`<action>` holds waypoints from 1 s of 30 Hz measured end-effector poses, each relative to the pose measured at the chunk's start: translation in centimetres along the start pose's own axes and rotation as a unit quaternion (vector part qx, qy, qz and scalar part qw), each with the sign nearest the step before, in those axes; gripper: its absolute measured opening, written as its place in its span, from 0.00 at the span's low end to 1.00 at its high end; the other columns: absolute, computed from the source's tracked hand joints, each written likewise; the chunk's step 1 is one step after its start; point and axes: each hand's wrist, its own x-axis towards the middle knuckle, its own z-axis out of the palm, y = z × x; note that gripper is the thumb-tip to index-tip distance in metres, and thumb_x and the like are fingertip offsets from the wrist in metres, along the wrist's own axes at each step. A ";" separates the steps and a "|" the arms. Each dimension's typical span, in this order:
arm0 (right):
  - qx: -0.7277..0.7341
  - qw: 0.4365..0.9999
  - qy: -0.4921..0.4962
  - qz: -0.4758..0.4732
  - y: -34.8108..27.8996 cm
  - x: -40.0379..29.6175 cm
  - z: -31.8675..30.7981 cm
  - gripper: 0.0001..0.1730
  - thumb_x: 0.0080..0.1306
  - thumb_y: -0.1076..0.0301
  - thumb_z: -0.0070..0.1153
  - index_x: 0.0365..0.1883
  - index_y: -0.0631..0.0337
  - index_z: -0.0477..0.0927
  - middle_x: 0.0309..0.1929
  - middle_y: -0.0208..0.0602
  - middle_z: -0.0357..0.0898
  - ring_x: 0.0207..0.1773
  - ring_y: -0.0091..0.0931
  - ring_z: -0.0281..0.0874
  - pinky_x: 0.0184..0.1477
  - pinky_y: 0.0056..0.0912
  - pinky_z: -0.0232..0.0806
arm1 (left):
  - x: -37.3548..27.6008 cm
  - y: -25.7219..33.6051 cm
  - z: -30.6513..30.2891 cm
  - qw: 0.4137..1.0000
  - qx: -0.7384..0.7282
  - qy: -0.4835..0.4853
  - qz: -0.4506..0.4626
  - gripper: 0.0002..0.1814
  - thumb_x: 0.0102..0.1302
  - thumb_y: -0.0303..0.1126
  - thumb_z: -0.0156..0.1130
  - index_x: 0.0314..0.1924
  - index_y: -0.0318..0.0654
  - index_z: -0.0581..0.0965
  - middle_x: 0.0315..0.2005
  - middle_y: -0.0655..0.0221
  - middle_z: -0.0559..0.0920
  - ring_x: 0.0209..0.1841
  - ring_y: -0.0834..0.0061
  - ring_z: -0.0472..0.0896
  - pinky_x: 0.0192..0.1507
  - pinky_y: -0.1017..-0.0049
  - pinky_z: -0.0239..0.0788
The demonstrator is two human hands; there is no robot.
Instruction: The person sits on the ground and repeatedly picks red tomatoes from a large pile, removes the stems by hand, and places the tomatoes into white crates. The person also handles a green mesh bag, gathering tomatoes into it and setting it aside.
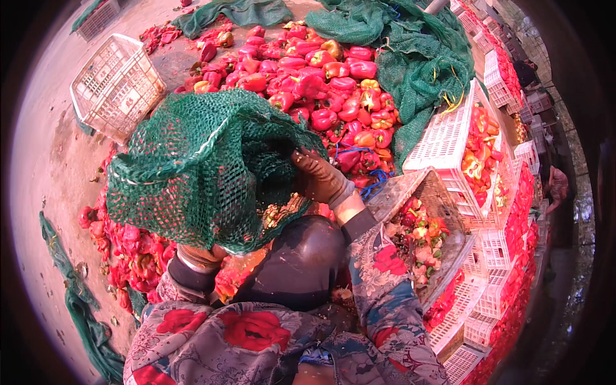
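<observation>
A green mesh bag [192, 178] is spread before me above a heap of red bell peppers [327, 96], its dark mouth towards my right. My right hand [320, 178], in a stained brown work glove, holds the net at the edge of this opening. Its thumb side faces up, and the mesh covers part of the fingers. My left hand [204, 255], also gloved, grips the lower near side of the bag, with most of its fingers hidden behind the net. Below the bag is my knee in a dark, shiny covering [308, 260].
An off-white plastic crate [118, 91] lies tilted at upper left. More green netting [414, 72] is bunched beyond the peppers. On the right, a tilted crate holds pepper scraps [421, 240], beside a white crate [440, 139] of peppers and several stacked crates. A person [556, 185] is at far right.
</observation>
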 end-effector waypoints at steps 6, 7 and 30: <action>-0.655 0.720 0.202 0.110 0.6 3.4 -6.3 0.43 0.65 0.52 0.61 0.71 0.63 0.60 0.60 0.60 0.75 0.63 0.49 0.74 0.63 0.44 0.66 | 6.5 -2.6 7.9 0.570 -0.806 0.047 -0.152 0.27 0.76 0.49 0.42 0.66 0.41 0.69 0.63 0.64 0.74 0.63 0.62 0.73 0.67 0.59 0.64; -0.606 0.775 0.172 0.042 1.4 3.2 -7.7 0.39 0.65 0.51 0.61 0.68 0.64 0.66 0.59 0.60 0.76 0.63 0.47 0.75 0.63 0.43 0.66 | 6.3 -3.5 9.2 0.730 -0.667 0.070 -0.133 0.26 0.76 0.46 0.44 0.66 0.40 0.67 0.60 0.63 0.76 0.62 0.63 0.74 0.65 0.61 0.66; -0.435 0.671 0.591 -0.106 -26.7 -12.8 -26.0 0.45 0.60 0.69 0.69 0.72 0.60 0.57 0.70 0.48 0.64 0.49 0.32 0.80 0.36 0.32 0.76 | 22.8 -11.4 29.2 0.973 -0.130 -0.078 -0.175 0.19 0.61 0.38 0.68 0.48 0.34 0.78 0.41 0.48 0.83 0.46 0.50 0.82 0.48 0.61 0.73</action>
